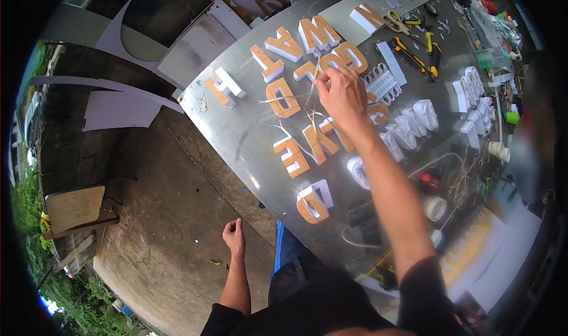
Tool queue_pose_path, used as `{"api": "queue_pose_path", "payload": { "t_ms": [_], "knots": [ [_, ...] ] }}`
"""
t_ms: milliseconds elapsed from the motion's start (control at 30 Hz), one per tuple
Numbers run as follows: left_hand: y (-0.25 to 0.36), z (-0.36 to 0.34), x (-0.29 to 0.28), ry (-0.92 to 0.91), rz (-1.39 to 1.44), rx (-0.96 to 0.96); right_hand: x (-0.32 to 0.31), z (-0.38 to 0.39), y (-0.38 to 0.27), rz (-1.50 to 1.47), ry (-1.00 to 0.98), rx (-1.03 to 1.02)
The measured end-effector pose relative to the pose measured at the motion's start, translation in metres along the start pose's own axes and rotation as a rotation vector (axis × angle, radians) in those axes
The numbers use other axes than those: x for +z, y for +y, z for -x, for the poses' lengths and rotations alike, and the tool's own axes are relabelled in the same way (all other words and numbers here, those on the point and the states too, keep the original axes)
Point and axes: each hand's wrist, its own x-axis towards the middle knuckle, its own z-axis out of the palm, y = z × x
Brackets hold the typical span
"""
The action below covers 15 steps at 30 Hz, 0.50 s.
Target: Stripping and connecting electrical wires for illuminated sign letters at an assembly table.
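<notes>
Over the metal table [236, 149], my right hand [343, 96] has its thumb and fingertips pinched on a thin white wire [313, 78] among the block letters. The letters have orange-brown faces with white sides. One rounded letter [349, 57] sits just beyond the hand, and an open, box-like one [283, 97] lies to its left with wires across it. Nearer me are more letters, including a separate one [312, 204] close to the table's edge. Away from the table, my left hand [234, 236] hangs over the floor, fingers loosely curled, with nothing visible in them.
A strip of white modules [381, 83] lies right of my hand. Scissors [395, 22] and yellow-black pliers [435, 58] sit at the far right. White letter shells [425, 115], a tape roll [435, 208] and tangled wire [464, 182] occupy the right side. A wooden stool [76, 209] stands left.
</notes>
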Motion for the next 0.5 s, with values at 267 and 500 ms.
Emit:
{"api": "queue_pose_path", "payload": {
  "t_ms": [267, 500],
  "knots": [
    [-0.007, 0.008, -0.006, 0.078, -0.029, 0.012, -0.113, 0.023, -0.047, -0.669, 0.017, 0.281],
    [-0.018, 0.011, 0.003, 0.001, -0.026, 0.014, -0.321, 0.118, -0.113, -0.883, 0.541, -0.407]
  ]
}}
